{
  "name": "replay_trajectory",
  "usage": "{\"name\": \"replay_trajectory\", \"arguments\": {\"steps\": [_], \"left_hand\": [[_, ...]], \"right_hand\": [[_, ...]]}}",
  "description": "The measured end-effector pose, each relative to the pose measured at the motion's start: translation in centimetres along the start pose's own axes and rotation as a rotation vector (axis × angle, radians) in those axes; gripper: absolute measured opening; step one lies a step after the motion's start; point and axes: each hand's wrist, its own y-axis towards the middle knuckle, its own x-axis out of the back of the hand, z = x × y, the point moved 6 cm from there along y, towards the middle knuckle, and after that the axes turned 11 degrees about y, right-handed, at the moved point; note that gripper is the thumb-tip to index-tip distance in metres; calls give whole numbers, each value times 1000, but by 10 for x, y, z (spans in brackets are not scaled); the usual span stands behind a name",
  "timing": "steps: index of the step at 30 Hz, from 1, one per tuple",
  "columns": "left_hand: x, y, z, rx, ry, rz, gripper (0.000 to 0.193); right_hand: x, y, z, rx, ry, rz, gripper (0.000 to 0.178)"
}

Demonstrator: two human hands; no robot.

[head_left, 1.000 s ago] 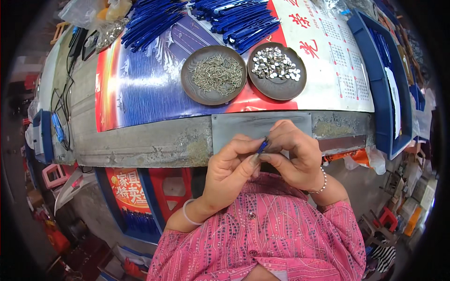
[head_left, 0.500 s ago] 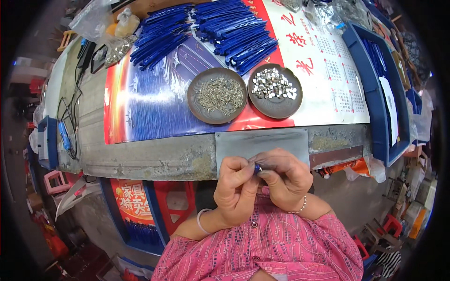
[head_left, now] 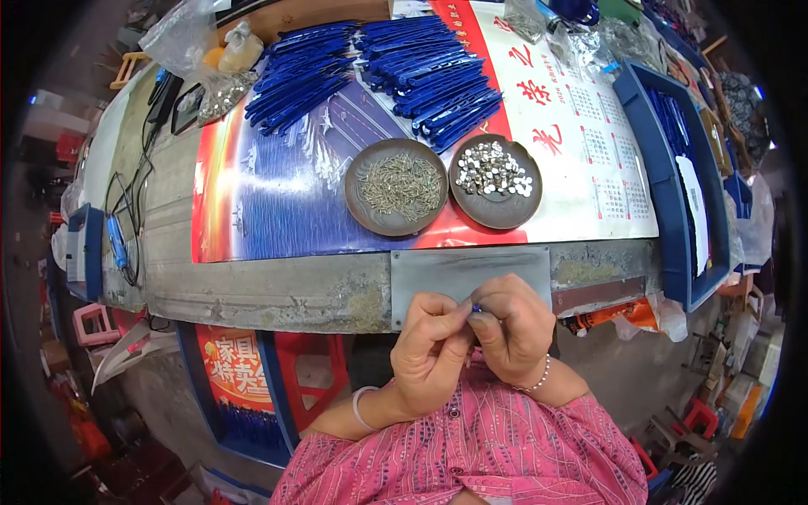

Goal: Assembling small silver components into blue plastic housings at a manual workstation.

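Note:
In front of my chest, near the table's front edge, my left hand (head_left: 431, 352) and my right hand (head_left: 515, 335) meet with fingertips pinched together. A small dark blue piece (head_left: 477, 308) shows between the thumbs and forefingers; the fingers hide most of it. Beyond my hands lies a flat grey metal plate (head_left: 467, 268) at the table edge. Farther off stand two round brown dishes: the left dish (head_left: 360, 215) holds many thin metal pins (head_left: 399, 187), the right dish (head_left: 515, 217) small shiny round metal pieces (head_left: 491, 170).
Two piles of long blue strips (head_left: 438, 76) lie on a printed calendar sheet (head_left: 278, 194). A blue crate (head_left: 671, 194) stands at the right, another blue crate (head_left: 189, 370) low at the left. Plastic bags (head_left: 223, 93) and a black cable (head_left: 139, 185) lie far left.
Both hands have shifted slightly right and nearer to me in the picture, still pinched together. Less of the blue piece shows. The table and dishes sit a little lower in the view.

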Motion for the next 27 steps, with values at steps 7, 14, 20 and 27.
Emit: {"name": "replay_trajectory", "arguments": {"steps": [7, 14, 20, 27], "left_hand": [[2, 9, -10, -98, 198, 95, 25], [-2, -3, 11, 280, -233, 145, 24], [-2, -5, 15, 439, -401, 124, 14], [0, 1, 22, 362, -498, 39, 25]], "right_hand": [[-11, -11, -8, -4, 63, 109, 24], [46, -11, -58, -698, 179, -362, 10], [43, 8, -32, -359, -159, -281, 61], [18, 6, 12, -116, -180, 94, 71]]}}
